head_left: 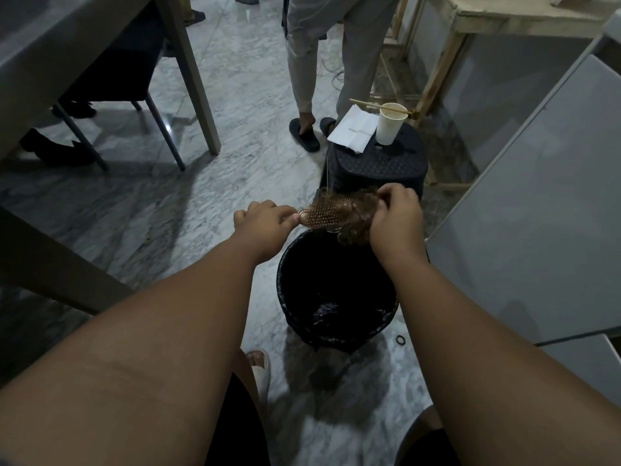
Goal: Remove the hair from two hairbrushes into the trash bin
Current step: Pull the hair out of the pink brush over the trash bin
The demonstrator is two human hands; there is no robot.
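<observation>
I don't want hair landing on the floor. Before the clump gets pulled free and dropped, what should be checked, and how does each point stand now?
1. Left hand grips the hairbrush firmly: ok.
2. Right hand has hold of the hair: ok, fingers pinched in the clump.
3. Clump hangs over the trash bin: ok, though near its far rim.
4. Bin open and lined: ok.
5. Hair fully free of the bristles: not ok, still tangled.
6. Second hairbrush at hand: cannot tell, none in view.
</observation>
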